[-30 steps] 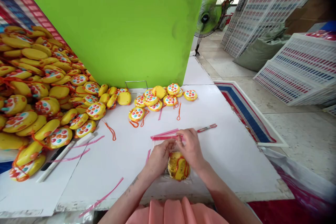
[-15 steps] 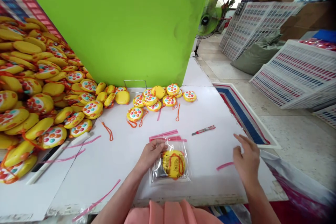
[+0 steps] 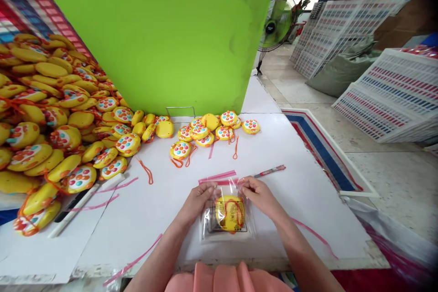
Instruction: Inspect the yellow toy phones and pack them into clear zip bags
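Note:
A clear plastic bag [image 3: 226, 232] with a pink top strip lies on the white table [image 3: 171, 196] in front of me. Inside it sits a yellow toy [image 3: 230, 213] with an orange cord. My left hand [image 3: 196, 200] pinches the bag's top left corner. My right hand [image 3: 260, 195] pinches its top right corner. Both hands are closed on the bag's upper edge.
A big heap of yellow toys [image 3: 44, 118] fills the left side, and a smaller group [image 3: 212, 130] lies at the green board [image 3: 164, 32]. Pink strips [image 3: 313, 232] and a red pen-like tool [image 3: 270, 171] lie loose. A fan [image 3: 277, 20] and stacked crates [image 3: 393, 96] stand at the right.
My right hand left the bag, swung out to the table's right side, dropped a pink strip there, and has come back to the bag's top edge. The left hand stayed on the bag.

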`<state>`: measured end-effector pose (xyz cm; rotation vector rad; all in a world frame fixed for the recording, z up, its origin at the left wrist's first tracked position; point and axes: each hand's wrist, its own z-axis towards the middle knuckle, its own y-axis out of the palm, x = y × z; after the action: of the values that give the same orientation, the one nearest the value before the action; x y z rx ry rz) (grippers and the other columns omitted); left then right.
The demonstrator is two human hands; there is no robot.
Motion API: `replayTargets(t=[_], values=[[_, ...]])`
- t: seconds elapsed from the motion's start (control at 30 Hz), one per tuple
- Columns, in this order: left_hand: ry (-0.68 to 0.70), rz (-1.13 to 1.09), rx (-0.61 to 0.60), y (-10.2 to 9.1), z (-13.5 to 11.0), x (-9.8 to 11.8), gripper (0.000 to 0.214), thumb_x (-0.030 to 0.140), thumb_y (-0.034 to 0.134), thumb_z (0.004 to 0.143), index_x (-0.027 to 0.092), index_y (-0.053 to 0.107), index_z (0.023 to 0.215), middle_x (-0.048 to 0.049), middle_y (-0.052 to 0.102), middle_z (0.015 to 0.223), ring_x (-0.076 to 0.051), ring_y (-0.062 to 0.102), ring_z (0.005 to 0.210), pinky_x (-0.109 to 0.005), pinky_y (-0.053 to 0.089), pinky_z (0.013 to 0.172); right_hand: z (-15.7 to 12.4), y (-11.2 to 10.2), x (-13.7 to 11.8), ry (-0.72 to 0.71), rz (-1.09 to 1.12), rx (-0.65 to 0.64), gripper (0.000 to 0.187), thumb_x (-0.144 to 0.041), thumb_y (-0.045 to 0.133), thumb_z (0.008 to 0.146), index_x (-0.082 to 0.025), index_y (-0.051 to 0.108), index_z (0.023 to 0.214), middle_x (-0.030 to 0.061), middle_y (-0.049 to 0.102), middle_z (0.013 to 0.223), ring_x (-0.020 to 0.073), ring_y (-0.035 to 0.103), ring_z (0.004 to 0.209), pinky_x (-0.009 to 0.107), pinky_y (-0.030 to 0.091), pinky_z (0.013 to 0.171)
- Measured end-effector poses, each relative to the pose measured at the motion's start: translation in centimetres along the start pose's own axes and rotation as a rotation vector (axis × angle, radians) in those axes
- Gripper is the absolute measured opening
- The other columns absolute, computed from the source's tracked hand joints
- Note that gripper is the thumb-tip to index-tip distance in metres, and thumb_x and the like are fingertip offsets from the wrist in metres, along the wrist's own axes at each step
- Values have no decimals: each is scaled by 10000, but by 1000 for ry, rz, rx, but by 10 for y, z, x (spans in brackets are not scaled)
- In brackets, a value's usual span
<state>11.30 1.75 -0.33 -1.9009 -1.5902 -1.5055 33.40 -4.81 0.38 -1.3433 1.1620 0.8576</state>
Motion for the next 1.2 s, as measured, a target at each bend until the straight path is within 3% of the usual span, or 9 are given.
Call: replayTargets(t=[0.1,0.33,0.5,0.67,0.77,0.93,1.0,1.1,1.2], values=[[2,-30,-29,-4,2,-3,404,373,714,744,151,642,1074,-104,724,946,-192,680,824,-287,522,724,-6,-14,6,31,28,11,263,-277,544,792,-169,651,1006,28,695,770,191,645,731,307,484,674],[22,-28,-66,-3,-2,2,82,211,625,689,131,639,681,-111,722,891,-208,675,813,-278,518,705,-14,-32,8,48,20,-84,218,-289,581,776,-189,748,874,62,724,900,226,640,860,339,472,788],[73,61,-50,0,-5,6,301,405,586,782,132,601,656,-119,696,855,-223,654,860,-312,516,754,-15,-31,4,34,74,-191,251,-345,557,845,-186,717,955,55,696,910,203,614,838,321,480,757],[108,278,88,5,1,-4,456,526,581,757,169,463,498,-70,625,668,-210,645,773,-292,513,694,-15,-20,7,47,180,-29,200,-344,624,804,-181,619,918,-16,591,694,132,551,604,243,463,535],[91,375,125,8,3,-8,400,523,550,777,163,523,605,-52,621,696,-186,630,689,-295,519,625,-13,-46,-3,-40,107,179,258,-320,641,799,-173,603,1009,-13,597,698,122,543,569,237,458,511],[191,626,193,22,1,-9,165,313,600,774,193,602,887,-26,600,815,-180,594,741,-300,506,669,-6,-108,-41,-406,-124,1058,331,-301,638,831,-172,580,1130,50,653,882,155,616,707,315,519,677],[303,896,219,30,-1,-8,197,217,584,787,208,601,982,-49,598,980,-197,594,882,-315,484,777,5,-117,-52,-533,-226,1169,338,-295,609,854,-178,563,1168,85,637,1025,192,628,893,376,515,816],[357,1379,239,44,-3,-6,199,181,499,863,200,570,1048,-74,578,1075,-200,621,877,-298,476,723,38,-110,-54,-556,-413,955,378,-304,542,884,-199,524,1246,111,568,1210,221,568,1080,407,499,888],[312,1631,256,54,-4,-6,162,195,456,907,188,568,1023,-80,588,1041,-200,642,809,-267,460,608,93,-96,-43,-413,-604,689,482,-336,494,887,-188,440,1343,141,433,1388,245,413,1280,434,424,997]])
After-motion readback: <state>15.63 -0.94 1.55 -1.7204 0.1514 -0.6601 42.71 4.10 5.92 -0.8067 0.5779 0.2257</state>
